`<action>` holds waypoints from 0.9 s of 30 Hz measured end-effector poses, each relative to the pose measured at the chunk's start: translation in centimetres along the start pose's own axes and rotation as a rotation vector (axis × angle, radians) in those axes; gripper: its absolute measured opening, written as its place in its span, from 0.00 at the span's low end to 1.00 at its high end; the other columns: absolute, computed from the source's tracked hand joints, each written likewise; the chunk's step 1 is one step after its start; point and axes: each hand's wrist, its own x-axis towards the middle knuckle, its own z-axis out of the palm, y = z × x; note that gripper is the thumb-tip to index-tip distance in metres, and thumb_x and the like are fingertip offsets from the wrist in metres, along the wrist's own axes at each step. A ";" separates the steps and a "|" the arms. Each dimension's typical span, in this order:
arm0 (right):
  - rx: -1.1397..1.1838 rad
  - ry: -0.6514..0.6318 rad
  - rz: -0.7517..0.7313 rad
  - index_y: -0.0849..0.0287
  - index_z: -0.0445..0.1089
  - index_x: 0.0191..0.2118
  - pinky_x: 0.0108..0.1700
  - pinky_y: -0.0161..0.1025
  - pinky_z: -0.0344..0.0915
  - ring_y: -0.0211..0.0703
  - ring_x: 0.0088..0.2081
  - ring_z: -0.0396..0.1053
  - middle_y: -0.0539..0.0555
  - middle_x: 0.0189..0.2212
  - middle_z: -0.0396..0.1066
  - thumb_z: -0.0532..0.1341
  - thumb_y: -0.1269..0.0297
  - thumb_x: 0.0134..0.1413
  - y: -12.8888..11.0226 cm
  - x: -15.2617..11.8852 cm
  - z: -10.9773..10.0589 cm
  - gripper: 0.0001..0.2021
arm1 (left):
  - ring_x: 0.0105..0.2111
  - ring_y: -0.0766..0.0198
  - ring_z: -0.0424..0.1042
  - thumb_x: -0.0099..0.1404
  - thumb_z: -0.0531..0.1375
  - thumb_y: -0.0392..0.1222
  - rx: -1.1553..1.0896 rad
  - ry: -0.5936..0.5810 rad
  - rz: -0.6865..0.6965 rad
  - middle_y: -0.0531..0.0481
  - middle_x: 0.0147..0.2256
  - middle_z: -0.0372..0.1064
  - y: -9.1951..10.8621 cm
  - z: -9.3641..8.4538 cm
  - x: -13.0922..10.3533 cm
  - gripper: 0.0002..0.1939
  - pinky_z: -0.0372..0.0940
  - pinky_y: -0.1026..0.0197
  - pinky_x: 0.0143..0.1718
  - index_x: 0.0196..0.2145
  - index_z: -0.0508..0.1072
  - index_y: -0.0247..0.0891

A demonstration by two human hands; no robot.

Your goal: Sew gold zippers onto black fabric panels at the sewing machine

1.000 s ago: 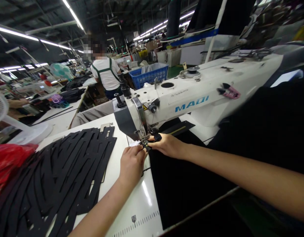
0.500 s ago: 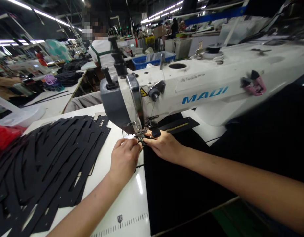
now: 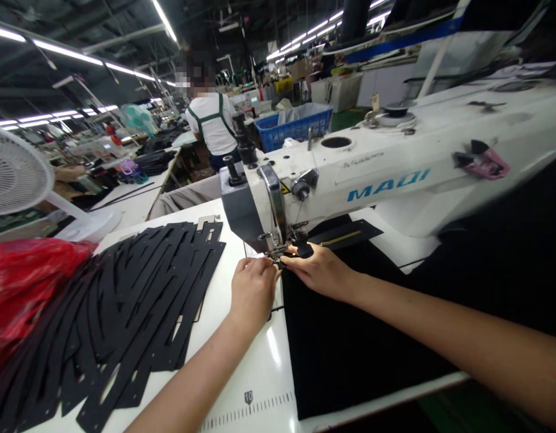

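Under the needle of a white sewing machine (image 3: 386, 186), my two hands meet at the presser foot (image 3: 278, 251). A black strip with a gold zipper (image 3: 345, 237) runs back from there along the machine bed, lying over a large black fabric panel (image 3: 350, 337). My left hand (image 3: 254, 288) is closed, thumb and fingertips pinching the strip's near end just left of the foot. My right hand (image 3: 325, 272) presses its thumb and fingers together on the same strip, to the right of the foot. The fingers partly hide the small dark end between them.
Many black cut strips (image 3: 137, 307) lie fanned in a pile on the left of the white table (image 3: 232, 385). Beyond are a red plastic bag (image 3: 29, 282) and a white fan (image 3: 18, 171). Pink-handled snips (image 3: 487, 163) hang on the machine. A person (image 3: 214, 123) stands behind, near a blue basket (image 3: 296, 127).
The camera view has shifted, so the scene sits further right and the fan shows at left. Both hands keep their place at the presser foot. The person behind is more upright.
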 end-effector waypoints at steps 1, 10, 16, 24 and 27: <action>-0.005 0.009 0.000 0.59 0.74 0.36 0.40 0.39 0.65 0.44 0.35 0.67 0.57 0.35 0.71 0.55 0.73 0.55 0.0 0.0 0.1 0.10 | 0.32 0.60 0.70 0.63 0.58 0.37 -0.004 0.000 -0.002 0.48 0.33 0.72 0.0 0.1 0.0 0.07 0.63 0.57 0.36 0.28 0.72 0.36; -0.006 0.003 0.007 0.59 0.73 0.36 0.39 0.39 0.65 0.45 0.37 0.67 0.59 0.36 0.71 0.54 0.71 0.57 0.2 0.0 0.4 0.10 | 0.31 0.60 0.70 0.63 0.57 0.35 -0.057 0.025 0.024 0.47 0.32 0.72 -0.6 0.3 0.0 0.06 0.64 0.56 0.37 0.28 0.71 0.36; 0.065 0.035 -0.015 0.59 0.72 0.37 0.42 0.40 0.65 0.44 0.38 0.67 0.58 0.38 0.71 0.55 0.73 0.56 0.1 -0.1 0.2 0.09 | 0.30 0.60 0.71 0.64 0.56 0.35 -0.056 0.053 0.024 0.46 0.32 0.73 -0.7 0.3 -0.1 0.08 0.64 0.56 0.35 0.28 0.72 0.36; 0.067 0.010 -0.018 0.59 0.72 0.36 0.42 0.39 0.63 0.43 0.38 0.67 0.56 0.37 0.70 0.55 0.73 0.57 0.0 0.3 0.0 0.09 | 0.31 0.60 0.71 0.64 0.55 0.35 -0.064 0.073 0.027 0.45 0.33 0.73 -0.9 0.5 -0.1 0.09 0.65 0.55 0.36 0.28 0.72 0.36; 0.041 0.012 -0.018 0.59 0.72 0.35 0.40 0.38 0.63 0.42 0.36 0.67 0.56 0.35 0.70 0.56 0.73 0.56 -0.3 0.5 -0.1 0.08 | 0.32 0.59 0.71 0.64 0.55 0.34 -0.068 0.063 0.029 0.45 0.33 0.73 -0.9 0.4 -0.1 0.08 0.65 0.55 0.37 0.29 0.72 0.36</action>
